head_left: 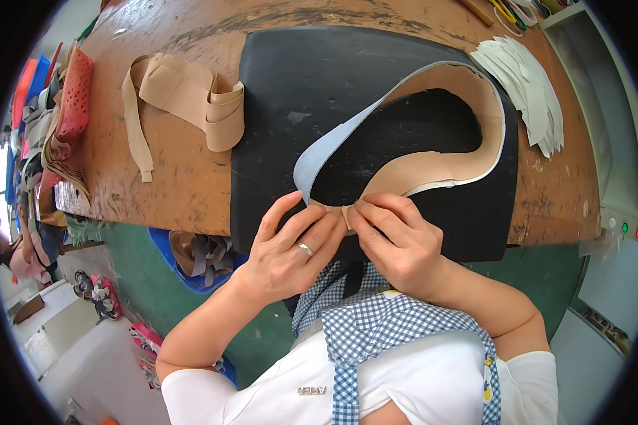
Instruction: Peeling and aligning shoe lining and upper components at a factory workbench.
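A long tan strip [432,164] with a pale blue-grey backing curves in a loop over a black mat [276,127]. Its two ends come together at the mat's near edge, between my hands. With fingers closed, my left hand [290,248] pinches the end on the left; a ring is on one finger. My right hand [400,244] pinches the other end right beside it, fingertips nearly touching the left ones. A small tan tab stands up between the fingertips. The exact join is partly hidden by my fingers.
Rolled tan strips [184,99] lie on the wooden table [184,198] left of the mat. A pile of white pieces [528,92] is at the right. A red perforated basket [74,99] stands far left. Below the table edge sits a blue tub [164,255] of scraps. A grey machine [602,106] borders the right.
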Motion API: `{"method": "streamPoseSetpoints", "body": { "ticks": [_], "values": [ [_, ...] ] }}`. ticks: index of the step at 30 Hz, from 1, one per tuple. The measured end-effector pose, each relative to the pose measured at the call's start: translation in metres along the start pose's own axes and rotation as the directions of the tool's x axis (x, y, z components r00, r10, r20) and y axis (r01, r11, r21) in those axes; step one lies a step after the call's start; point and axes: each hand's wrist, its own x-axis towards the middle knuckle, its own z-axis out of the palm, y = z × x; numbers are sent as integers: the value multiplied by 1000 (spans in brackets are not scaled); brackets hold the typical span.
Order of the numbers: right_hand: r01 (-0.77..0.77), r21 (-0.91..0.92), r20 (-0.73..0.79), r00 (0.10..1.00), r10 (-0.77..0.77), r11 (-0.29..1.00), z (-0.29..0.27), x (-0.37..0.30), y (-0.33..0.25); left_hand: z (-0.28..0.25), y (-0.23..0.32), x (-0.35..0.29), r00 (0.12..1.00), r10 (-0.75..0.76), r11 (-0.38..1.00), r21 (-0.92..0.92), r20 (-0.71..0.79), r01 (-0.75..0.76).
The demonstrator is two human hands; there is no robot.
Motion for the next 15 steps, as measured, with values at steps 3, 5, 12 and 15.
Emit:
{"method": "streamPoseSetpoints", "body": {
  "ticks": [3,5,12,15],
  "values": [
    [-14,-29,13,1000,15,999,-3,0,-4,-1,0,2,1000,18,1000,12,-4,-18],
    [-2,-49,15,1000,3,999,-4,1,-5,-2,-1,2,1000,31,999,13,0,-31],
    [27,-89,6,1000,-27,996,-2,1,-5,-2,-1,1,999,36,999,22,-16,-36],
    [20,-70,9,1000,-19,997,-2,1,-6,-1,-2,2,999,41,999,6,-32,-41]
  ]
}}
